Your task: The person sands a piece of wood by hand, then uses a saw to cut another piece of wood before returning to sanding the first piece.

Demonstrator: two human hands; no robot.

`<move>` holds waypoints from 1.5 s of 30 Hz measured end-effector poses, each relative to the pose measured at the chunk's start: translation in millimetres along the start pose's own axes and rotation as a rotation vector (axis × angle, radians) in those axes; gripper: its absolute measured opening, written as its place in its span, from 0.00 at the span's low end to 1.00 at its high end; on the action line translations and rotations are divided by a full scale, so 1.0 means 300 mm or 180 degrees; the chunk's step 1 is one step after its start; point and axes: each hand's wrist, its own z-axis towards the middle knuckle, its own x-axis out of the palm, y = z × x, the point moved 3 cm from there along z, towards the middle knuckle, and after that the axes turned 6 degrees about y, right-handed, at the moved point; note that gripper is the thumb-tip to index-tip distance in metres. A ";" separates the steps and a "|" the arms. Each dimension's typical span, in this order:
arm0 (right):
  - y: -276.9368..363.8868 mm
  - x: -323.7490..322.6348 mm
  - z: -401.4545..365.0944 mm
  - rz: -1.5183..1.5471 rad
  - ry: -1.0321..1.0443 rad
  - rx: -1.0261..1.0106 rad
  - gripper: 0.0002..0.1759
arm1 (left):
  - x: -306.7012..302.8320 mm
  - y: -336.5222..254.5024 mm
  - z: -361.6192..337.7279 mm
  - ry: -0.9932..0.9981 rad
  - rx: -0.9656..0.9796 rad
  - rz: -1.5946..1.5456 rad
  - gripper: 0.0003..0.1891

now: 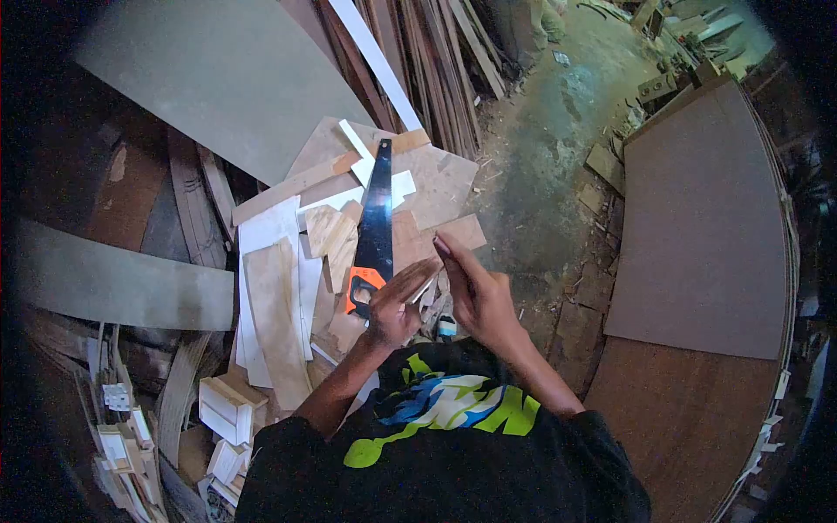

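Note:
In front of my chest, my left hand is closed round a small pale piece, whose edge shows beside the fingers. To its right, my right hand is raised with thumb and fingertips pinched together; whatever is between them is too small to make out. A handsaw with a dark blade and an orange and black handle lies just left of my left hand, on wood offcuts. Below my hands, a small object with a blue band is partly visible.
Large grey sheets lean at the upper left. Long wooden strips stand at the top. Brown boards are stacked on the right. White boxy pieces lie at lower left, and scraps line the floor path.

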 end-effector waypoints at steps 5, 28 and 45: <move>-0.020 0.008 -0.007 -0.0030 0.0180 0.0018 0.31 | 0.003 0.019 -0.030 0.0077 -0.0048 -0.0045 0.24; 0.000 -0.008 -0.032 0.0058 0.0010 0.0208 0.22 | 0.012 -0.005 -0.008 0.0212 -0.0009 -0.0175 0.28; -0.011 -0.014 -0.028 0.0220 0.0232 0.0278 0.31 | 0.011 0.010 -0.039 0.0049 -0.0041 -0.0332 0.29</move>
